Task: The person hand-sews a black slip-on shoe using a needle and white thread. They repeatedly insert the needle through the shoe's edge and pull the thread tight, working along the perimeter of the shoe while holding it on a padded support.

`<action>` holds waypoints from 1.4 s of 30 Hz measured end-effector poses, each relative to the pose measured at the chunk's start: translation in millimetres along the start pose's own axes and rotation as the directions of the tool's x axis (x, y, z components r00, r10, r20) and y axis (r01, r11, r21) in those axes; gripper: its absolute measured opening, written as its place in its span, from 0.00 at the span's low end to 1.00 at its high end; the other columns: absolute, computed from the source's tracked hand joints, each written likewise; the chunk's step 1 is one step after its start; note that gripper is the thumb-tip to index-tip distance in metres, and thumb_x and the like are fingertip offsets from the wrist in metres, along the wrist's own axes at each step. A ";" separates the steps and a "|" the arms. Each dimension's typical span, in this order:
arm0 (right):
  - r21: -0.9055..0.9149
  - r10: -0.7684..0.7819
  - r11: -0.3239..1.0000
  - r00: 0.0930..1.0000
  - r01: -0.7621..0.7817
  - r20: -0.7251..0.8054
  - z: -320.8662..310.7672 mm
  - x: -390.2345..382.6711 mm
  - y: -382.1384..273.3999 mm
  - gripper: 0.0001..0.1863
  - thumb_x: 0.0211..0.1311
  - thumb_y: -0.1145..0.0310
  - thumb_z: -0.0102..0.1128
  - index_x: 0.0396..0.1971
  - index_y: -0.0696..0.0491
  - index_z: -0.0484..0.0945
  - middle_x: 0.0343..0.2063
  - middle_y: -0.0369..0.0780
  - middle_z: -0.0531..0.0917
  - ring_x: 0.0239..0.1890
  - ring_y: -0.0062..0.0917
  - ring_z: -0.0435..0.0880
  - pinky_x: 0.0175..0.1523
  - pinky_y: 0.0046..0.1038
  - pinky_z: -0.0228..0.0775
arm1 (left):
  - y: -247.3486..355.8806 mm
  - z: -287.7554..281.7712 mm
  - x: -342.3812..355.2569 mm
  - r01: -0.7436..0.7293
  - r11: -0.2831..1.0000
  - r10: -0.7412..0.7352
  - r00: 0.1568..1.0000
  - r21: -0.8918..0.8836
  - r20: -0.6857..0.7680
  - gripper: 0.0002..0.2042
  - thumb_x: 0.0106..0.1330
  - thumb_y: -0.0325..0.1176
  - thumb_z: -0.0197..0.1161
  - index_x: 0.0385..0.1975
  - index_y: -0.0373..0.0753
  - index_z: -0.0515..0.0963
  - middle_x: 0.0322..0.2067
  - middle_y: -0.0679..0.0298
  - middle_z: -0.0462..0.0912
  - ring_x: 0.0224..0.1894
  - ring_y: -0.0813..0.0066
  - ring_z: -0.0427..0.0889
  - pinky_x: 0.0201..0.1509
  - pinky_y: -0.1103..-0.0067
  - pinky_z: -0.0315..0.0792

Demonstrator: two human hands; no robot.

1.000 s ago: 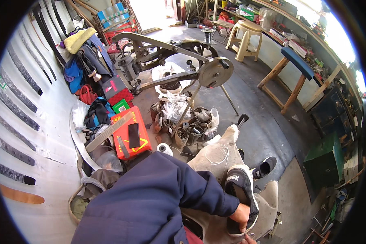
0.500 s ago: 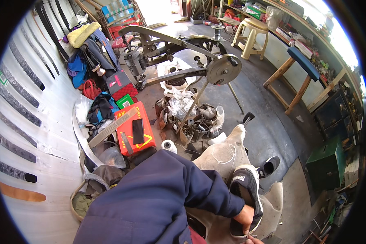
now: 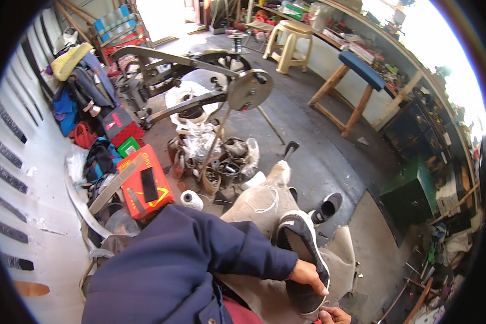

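A person's left hand has shifted along a black mesh sneaker, from fingertips meeting the other hand to a grip farther up the side, and the whole view has swung right. The change leaves a gap between the hands at the shoe's near end, suggesting that one now steadies while the other works free.

The left arm, in a navy sleeve, reaches across the body; its hand lies over the shoe, fingers clasped on it and one tip at the white sole's edge. The sneaker rests under that hand on a beige lap cloth. Just below the left hand, the right hand enters low in the frame, thumb and finger close together by a pale strand; whether they pinch it cannot be told.

Ahead of the left hand lies a second black shoe; far ahead and to its left stands a hand-cranked stitching machine.
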State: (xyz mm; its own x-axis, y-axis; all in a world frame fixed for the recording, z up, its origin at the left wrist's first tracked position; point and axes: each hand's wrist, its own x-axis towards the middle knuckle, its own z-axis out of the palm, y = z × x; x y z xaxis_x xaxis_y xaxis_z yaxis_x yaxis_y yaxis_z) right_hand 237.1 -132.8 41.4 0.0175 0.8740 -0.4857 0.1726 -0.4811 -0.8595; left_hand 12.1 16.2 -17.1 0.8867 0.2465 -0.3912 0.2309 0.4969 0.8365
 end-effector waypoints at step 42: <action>0.169 0.075 0.982 0.994 -0.088 0.085 -44.9 0.6 56.4 0.10 0.64 0.77 0.69 0.44 0.62 0.84 0.26 0.39 0.87 0.23 0.13 0.80 0.27 0.14 0.64 | 13.8 -22.4 -25.7 -0.075 0.996 0.086 0.973 -0.058 0.214 0.29 0.74 0.57 0.58 0.59 0.35 0.78 0.54 0.65 0.82 0.58 0.76 0.77 0.62 0.79 0.68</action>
State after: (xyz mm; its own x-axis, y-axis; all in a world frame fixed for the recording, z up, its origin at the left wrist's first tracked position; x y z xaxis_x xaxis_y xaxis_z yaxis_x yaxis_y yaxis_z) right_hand 291.1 -156.3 -0.3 -0.0537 0.8266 -0.5602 0.0010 -0.5610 -0.8278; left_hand -16.5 35.4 -4.1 0.9682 0.1046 -0.2271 0.1404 0.5241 0.8400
